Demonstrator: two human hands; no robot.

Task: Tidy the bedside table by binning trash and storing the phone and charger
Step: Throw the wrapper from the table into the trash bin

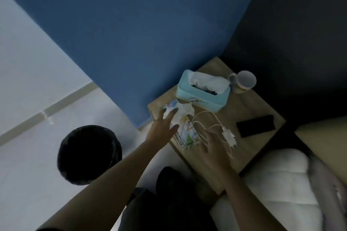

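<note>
On the wooden bedside table [249,110] lie a crumpled white tissue [185,111], printed wrappers [187,135], a white charger with its coiled cable [228,136] and a black phone [255,125]. My left hand [161,129] reaches over the table's left edge, fingers spread, fingertips touching the tissue and wrappers. My right hand [212,145] hovers with fingers apart over the wrapper and the cable, beside the charger plug. Neither hand holds anything. A black bin [89,154] stands on the floor to the left of the table.
A light blue tissue box [201,95] and a white mug [243,81] stand at the back of the table. A blue wall is behind, a bed with white bedding [277,184] lies to the right, and my dark-clothed legs are below.
</note>
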